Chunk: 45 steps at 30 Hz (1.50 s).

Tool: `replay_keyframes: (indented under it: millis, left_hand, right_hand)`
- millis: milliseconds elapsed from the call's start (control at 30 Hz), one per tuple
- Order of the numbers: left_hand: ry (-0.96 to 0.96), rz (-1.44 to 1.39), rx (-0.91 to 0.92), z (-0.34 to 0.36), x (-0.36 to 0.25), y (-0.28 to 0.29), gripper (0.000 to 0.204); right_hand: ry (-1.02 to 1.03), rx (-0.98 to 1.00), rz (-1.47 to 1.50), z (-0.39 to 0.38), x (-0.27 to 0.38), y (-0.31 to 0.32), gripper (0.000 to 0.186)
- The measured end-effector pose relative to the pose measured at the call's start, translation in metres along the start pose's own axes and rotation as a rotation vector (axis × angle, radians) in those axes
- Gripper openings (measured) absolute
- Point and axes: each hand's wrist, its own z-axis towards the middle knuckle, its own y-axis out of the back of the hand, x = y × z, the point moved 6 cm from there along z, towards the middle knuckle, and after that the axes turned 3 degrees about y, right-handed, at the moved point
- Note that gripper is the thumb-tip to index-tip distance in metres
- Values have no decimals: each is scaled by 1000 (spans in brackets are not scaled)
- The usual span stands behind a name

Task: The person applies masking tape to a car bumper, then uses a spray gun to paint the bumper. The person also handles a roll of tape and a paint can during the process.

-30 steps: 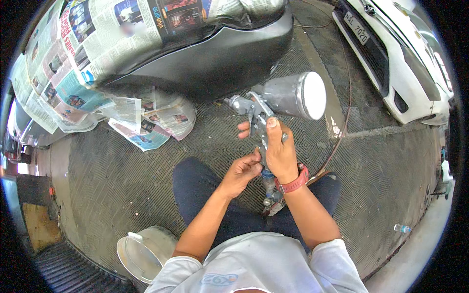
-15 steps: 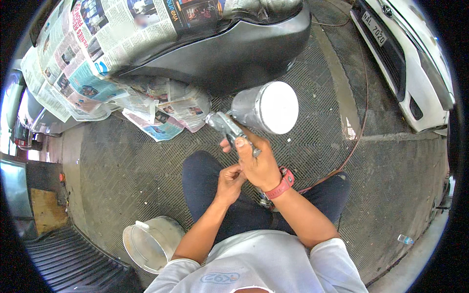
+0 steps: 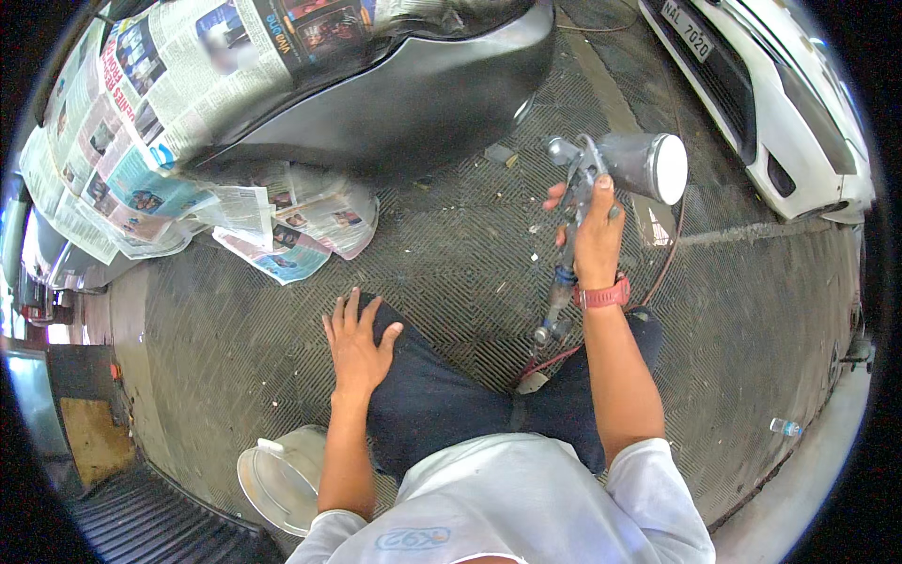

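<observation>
Workshop floor: dark grey ribbed anti-slip matting (image 3: 451, 254) in a herringbone pattern, dusty, with scattered debris. Landmark is the glossy dark grey curved car body panel (image 3: 413, 103) at the top of the view; its upper left is masked with overlapping printed newspaper sheets (image 3: 160, 103), and more crumpled sheets lie on the matting just below its lower edge. Right hand (image 3: 594, 235) is below and right of the panel, fingers wrapped tight round the grip of a silver metal spray gun (image 3: 578, 188), thumb side up; a red band sits on that wrist. The gun's cylindrical brushed-metal paint cup with white round lid (image 3: 648, 164) lies tilted sideways, lid facing right, apart from the panel. A thin red hose (image 3: 550, 362) runs from the gun's base fitting down toward the knee. Left hand (image 3: 357, 343) is well below the panel, holds nothing, fingers spread flat on the dark blue trouser knee (image 3: 442, 395). A pale grey round plastic bucket (image 3: 282, 475) stands lower left of that hand. A white car bumper (image 3: 752, 103), smooth and curved, is far right of the panel.
</observation>
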Motion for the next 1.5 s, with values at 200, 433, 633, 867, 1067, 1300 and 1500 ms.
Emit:
replay_keyframes:
  millis: [200,433,633,867,1067,1300,1500]
  left_hand:
    - [88,22,-26,0,16,-11,58]
    - [153,-9,6,0,22,-10,54]
    - [161,-7,-2,-1,23,-10,53]
    - [175,-2,-18,-5,26,-5,51]
    - [214,-21,-4,-9,31,0,50]
    - [216,-40,-5,-12,33,2,51]
    - [208,-30,-17,-14,33,2,51]
  right_hand:
    - [29,-111,-71,10,-9,18,62]
    - [-52,209,34,-51,-36,-41,65]
    - [-29,491,68,-102,-34,-104,58]
    - [-139,486,83,-104,-55,-101,50]
    - [-154,201,22,-49,-72,-41,63]
    - [-92,-37,1,7,-68,12,63]
    - [-112,-37,-53,3,-79,11,66]
